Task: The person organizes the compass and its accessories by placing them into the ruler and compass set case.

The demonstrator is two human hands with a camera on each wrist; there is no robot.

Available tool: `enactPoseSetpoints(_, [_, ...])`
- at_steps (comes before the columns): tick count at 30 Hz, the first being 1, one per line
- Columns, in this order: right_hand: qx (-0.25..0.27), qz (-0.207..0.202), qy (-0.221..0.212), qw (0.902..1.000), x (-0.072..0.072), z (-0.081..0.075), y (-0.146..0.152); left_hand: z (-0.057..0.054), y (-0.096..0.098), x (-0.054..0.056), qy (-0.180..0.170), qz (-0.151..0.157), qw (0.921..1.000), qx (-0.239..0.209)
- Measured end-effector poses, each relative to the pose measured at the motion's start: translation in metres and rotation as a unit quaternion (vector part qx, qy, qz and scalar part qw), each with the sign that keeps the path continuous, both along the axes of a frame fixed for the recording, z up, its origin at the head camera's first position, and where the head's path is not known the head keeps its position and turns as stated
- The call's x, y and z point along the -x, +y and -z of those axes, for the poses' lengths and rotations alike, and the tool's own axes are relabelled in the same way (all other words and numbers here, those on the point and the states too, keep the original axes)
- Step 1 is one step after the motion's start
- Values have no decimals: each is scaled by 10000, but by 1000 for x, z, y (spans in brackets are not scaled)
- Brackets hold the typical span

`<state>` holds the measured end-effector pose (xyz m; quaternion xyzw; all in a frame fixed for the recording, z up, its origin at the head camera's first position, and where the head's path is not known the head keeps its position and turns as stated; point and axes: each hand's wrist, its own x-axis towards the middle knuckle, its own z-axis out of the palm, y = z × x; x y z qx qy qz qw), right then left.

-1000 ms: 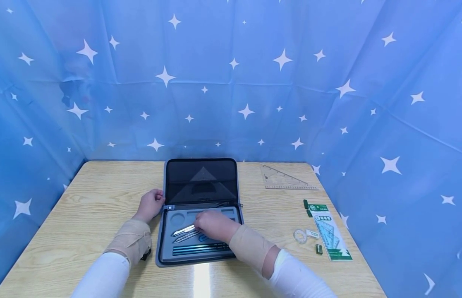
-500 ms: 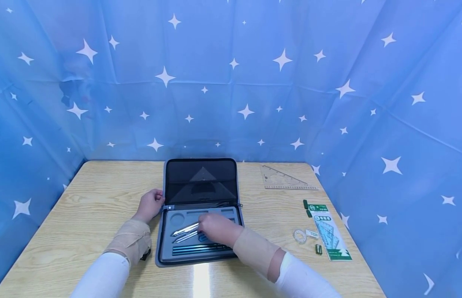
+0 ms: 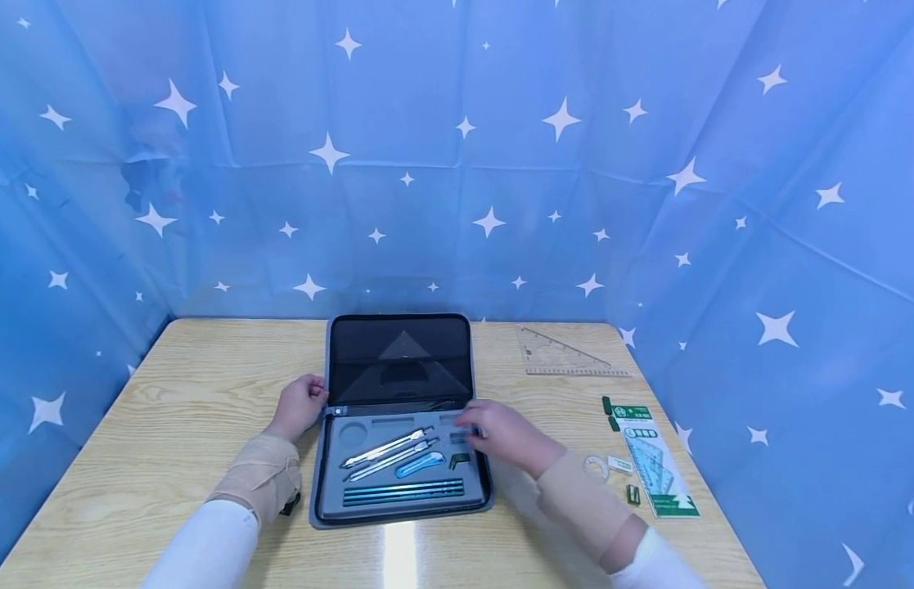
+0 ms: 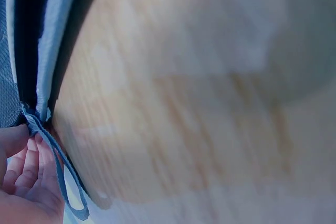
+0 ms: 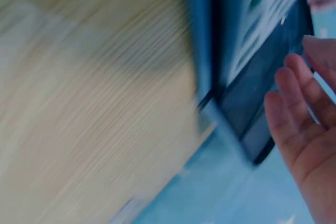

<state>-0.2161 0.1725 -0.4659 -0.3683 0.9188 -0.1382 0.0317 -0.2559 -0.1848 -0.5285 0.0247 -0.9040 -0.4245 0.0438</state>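
A grey zip case (image 3: 320,507) lies unfolded on the table, its dark mesh lid (image 3: 401,376) holding a clear set square. In its tray are two slim silver drawing tools, probably compasses (image 3: 386,448), a blue rounded piece (image 3: 421,465), a small dark green piece (image 3: 459,460) and several dark green pencils (image 3: 403,492). My left hand (image 3: 299,405) pinches the case's strap loop (image 4: 62,177) at the left edge by the hinge. My right hand (image 3: 504,433) hovers over the tray's right side, fingers (image 5: 286,90) loosely extended and holding nothing.
On the right of the table (image 3: 228,352) lie a clear set square (image 3: 563,353), a green-and-white ruler packet (image 3: 654,462), a clear ring-like piece (image 3: 596,467), a white eraser (image 3: 619,464) and a green sharpener (image 3: 632,495). A blue star-patterned curtain (image 3: 427,204) hangs behind.
My right hand has let go of the silver tools, leaving them slanted in the tray, and has moved right to the case's edge. My left hand stays put.
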Motion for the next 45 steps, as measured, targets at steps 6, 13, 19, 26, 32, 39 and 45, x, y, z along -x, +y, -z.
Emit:
enactPoseSetpoints(6, [-46,962,-171,9952,-5,-3,65,-2,-2,2,-2,5,10000,-4])
enactPoseSetpoints(13, [-352,1973,-400,9789,-26,4,117,-2,-1,-1,-115,-28,9999,-2])
enactPoseSetpoints(19, [-596,2405,-416,9679,-39,13,147,-3,4,0,-38,-57,10000,-44])
enactPoseSetpoints(26, [-636,2600,-611,9616,-44,14,156,-1,1,0,-54,-38,10000,-35])
enactPoseSetpoints(32, [-652,2778,-747,9555,-41,16,157,0,-1,0,-74,-44,10000,-29])
enactPoseSetpoints(39, [-463,2833,-612,9559,-39,21,155,-1,0,0,-138,-52,9999,-82])
enactPoseSetpoints(45, [-453,2839,-644,9556,-37,23,153,2,-1,1,-76,-35,10000,-34])
